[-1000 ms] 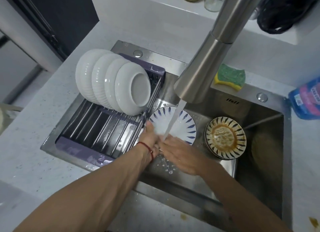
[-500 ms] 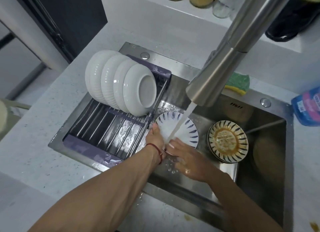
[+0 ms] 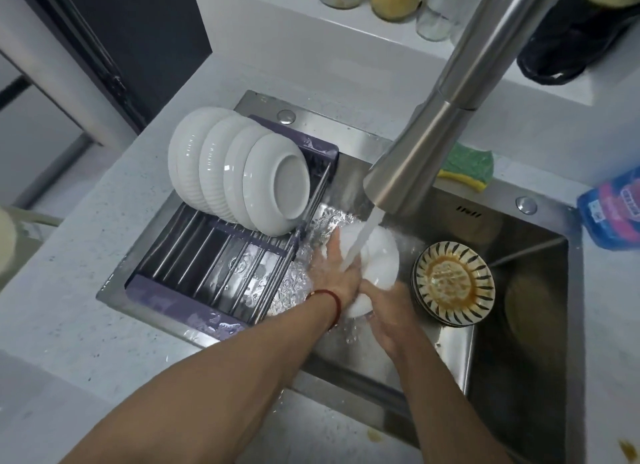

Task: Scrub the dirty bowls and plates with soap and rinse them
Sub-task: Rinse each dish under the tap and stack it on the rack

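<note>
A white dish is held under the stream running from the tap, over the raised shelf of the sink. The left hand lies flat against the dish's near-left side, fingers straight and spread, with a red cord around the wrist. The right hand grips the dish's lower edge, fingers curled around it.

Just right of the dish, still inside the sink, sits a stack of striped bowls, the top one smeared with brown residue. Left of the dish, a purple draining rack spans the sink and carries four white bowls standing on edge in a row.

Behind the sink, partly hidden by the tap, lies a green and yellow sponge. At the sink's right rim, a blue and pink packet bears print too blurred to read. A small mark stamped on the sink's back wall is also unreadable.
</note>
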Tool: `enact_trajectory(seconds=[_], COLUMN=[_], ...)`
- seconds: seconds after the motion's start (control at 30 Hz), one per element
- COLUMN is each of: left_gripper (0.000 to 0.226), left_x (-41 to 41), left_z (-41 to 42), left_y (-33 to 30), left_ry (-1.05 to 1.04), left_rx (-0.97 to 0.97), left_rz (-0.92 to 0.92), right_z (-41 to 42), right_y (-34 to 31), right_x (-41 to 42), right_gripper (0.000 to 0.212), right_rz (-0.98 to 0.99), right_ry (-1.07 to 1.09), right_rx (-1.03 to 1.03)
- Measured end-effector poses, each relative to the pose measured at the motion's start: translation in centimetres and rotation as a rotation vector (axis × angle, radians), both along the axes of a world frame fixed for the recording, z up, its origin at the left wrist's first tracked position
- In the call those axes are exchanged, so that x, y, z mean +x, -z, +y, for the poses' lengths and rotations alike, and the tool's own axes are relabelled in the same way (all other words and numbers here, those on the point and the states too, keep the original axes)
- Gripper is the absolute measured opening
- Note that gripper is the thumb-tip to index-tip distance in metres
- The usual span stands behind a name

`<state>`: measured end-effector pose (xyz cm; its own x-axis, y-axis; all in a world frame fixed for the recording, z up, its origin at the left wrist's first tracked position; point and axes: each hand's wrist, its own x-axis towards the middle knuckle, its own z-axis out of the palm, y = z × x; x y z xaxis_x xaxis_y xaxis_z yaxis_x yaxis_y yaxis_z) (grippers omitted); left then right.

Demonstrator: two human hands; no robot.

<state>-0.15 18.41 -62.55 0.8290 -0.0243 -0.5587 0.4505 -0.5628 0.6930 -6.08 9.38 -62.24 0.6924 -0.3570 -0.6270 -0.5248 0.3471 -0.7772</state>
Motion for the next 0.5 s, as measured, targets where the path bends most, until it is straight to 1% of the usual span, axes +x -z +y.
enact_trajectory(seconds=[0.03,0.07,0.1,0.17,0.23,0.27,0.3,0.33,0.37,0.4,0.43,0.47,0.5], left_gripper=[0.055,0.053,0.056,0.070,0.097,0.106,0.106,0.095,0.085,0.078,0.075,0.072,0.069], left_x=[0.1,0.5,0.7,1.1,1.5,1.7,1.9,2.0,2.0,2.0,1.9,1.9,1.7], left_z=[0.2,0.5,0.8,1.4,2.0,2.2,2.3,2.2,2.1,2.1,2.0,1.9,1.7], left_y=[-0.3,0.2,-0.1,-0.9,-2.1,-2.4,-3.4,-3.6,-4.4,-4.7,-5.1,-5.4,-5.9], left_ry=[-0.002,-0.039,-0.086,-0.199,-0.299,-0.330,-0.331,-0.310,-0.275,-0.243,-0.211,-0.177,-0.126], left_rx=[0.049,0.075,0.063,-0.054,-0.199,-0.255,-0.291,-0.283,-0.261,-0.237,-0.229,-0.222,-0.192], left_rz=[-0.011,0.016,0.071,0.209,0.315,0.342,0.332,0.305,0.260,0.209,0.161,0.114,0.065], right_z=[-0.4,-0.7,-1.0,-2.0,-2.3,-2.0,-1.5,-1.0,-0.4,0.3,0.6,1.0,1.6], right_y=[-0.5,-1.0,-1.1,-0.8,-0.2,-0.2,-0.5,-0.5,-0.2,-0.3,0.9,0.6,0.2], right_x=[-0.2,-0.4,-0.6,-1.0,-1.3,-1.3,-1.4,-1.1,-0.7,-0.4,0.6,1.6,2.7], right_gripper=[0.039,0.039,0.040,0.047,0.053,0.051,0.047,0.043,0.043,0.049,0.058,0.064,0.061], right_rz=[-0.018,-0.028,-0.028,-0.029,-0.014,0.002,0.007,0.027,0.060,0.091,0.134,0.170,0.185], right_ry=[0.043,0.080,0.123,0.198,0.235,0.253,0.268,0.283,0.294,0.281,0.258,0.231,0.193], right_rx=[0.105,0.202,0.293,0.419,0.455,0.454,0.448,0.416,0.341,0.266,0.175,0.054,-0.011])
